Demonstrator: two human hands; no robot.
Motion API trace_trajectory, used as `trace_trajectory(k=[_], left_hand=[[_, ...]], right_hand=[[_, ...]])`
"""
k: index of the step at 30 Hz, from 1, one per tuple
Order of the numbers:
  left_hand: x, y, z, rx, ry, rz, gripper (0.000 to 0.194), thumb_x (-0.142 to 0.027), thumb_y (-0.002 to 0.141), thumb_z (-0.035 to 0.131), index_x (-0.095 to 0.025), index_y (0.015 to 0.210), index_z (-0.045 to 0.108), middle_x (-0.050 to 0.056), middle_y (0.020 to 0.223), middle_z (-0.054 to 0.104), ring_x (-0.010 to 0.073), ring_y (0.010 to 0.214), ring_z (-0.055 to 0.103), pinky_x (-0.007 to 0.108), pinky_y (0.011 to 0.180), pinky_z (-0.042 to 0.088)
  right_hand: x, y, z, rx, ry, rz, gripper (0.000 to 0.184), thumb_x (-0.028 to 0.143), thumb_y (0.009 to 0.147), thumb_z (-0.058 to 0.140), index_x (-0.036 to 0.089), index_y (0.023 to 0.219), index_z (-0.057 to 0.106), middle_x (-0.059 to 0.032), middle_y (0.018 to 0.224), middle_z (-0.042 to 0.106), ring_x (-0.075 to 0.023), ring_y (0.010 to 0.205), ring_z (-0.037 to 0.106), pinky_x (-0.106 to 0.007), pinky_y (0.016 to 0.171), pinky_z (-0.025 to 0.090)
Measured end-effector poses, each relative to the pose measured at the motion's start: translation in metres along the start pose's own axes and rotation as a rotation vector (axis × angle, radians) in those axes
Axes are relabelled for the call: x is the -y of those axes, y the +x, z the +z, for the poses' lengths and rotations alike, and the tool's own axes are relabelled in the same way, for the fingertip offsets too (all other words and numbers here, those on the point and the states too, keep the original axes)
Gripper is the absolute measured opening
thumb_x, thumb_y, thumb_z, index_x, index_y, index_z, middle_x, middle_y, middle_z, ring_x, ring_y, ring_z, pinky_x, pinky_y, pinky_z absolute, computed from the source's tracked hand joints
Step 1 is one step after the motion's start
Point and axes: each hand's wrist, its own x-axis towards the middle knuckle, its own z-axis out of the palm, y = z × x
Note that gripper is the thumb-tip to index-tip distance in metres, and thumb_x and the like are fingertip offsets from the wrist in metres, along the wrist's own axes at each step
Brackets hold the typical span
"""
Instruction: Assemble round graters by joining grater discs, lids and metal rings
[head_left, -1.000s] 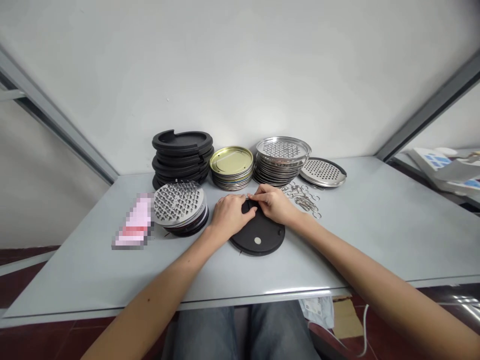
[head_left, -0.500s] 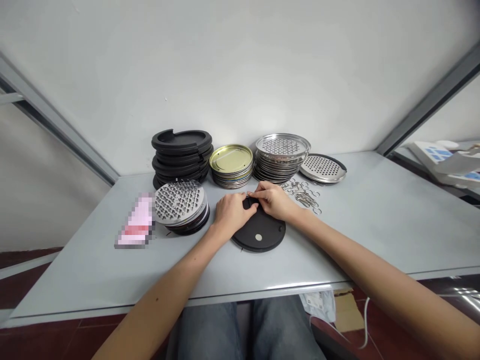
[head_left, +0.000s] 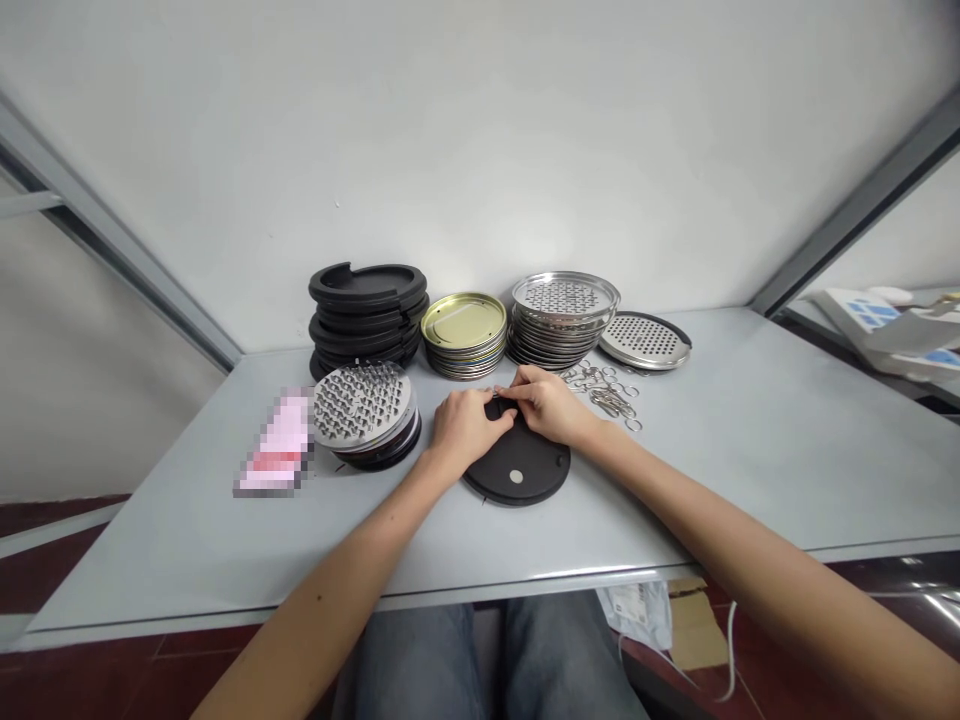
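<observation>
A black round disc (head_left: 517,465) with a pale round spot and a small knob lies flat on the table in front of me. My left hand (head_left: 466,428) is closed on its far left edge, thumb across the top. From the right, my right hand (head_left: 547,402) pinches at the same far edge, its fingertips meeting the left ones. A tiny shiny bit shows between the fingertips, too small to name. Just beyond my right hand lie several loose metal wire clips (head_left: 611,400) with ring ends.
Left of the disc stands a stack of grater discs (head_left: 364,405). Behind are stacked black round holders (head_left: 367,310), gold-coloured lids (head_left: 465,325) and metal grater plates (head_left: 566,300). A finished-looking round grater (head_left: 645,340) lies at right. A blurred pink item (head_left: 277,445) lies at left.
The view has shifted very slightly. Both hands stay at the disc's far edge, with no clear movement of the disc.
</observation>
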Motion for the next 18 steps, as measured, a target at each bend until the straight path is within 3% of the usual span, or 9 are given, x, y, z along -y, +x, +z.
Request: trace_trajectory(k=[12, 18], left_hand=[[-0.0016, -0.0018, -0.0003, -0.005, -0.024, -0.074, 0.038, -0.047, 0.078, 0.062, -0.027, 0.110, 0.069, 0.006, 0.102, 0.073, 0.0252, 0.095, 0.066, 0.030, 0.077, 0.047], [0.0025, -0.0053, 0.0027, -0.088, -0.129, -0.020, 0.038, -0.044, 0.078, 0.065, -0.024, 0.110, 0.068, 0.005, 0.106, 0.071, 0.0234, 0.098, 0.065, 0.030, 0.084, 0.048]], right_hand=[[0.0060, 0.0011, -0.0027, 0.014, -0.053, -0.020, 0.031, 0.009, 0.086, 0.046, 0.014, 0.099, 0.074, -0.0083, 0.073, 0.056, -0.0184, 0.070, 0.051, -0.030, 0.063, 0.043], [0.0047, -0.0062, -0.0020, -0.059, 0.159, 0.168, 0.033, 0.005, 0.083, 0.047, 0.016, 0.102, 0.071, -0.0068, 0.080, 0.060, -0.0165, 0.074, 0.058, -0.030, 0.070, 0.048]])
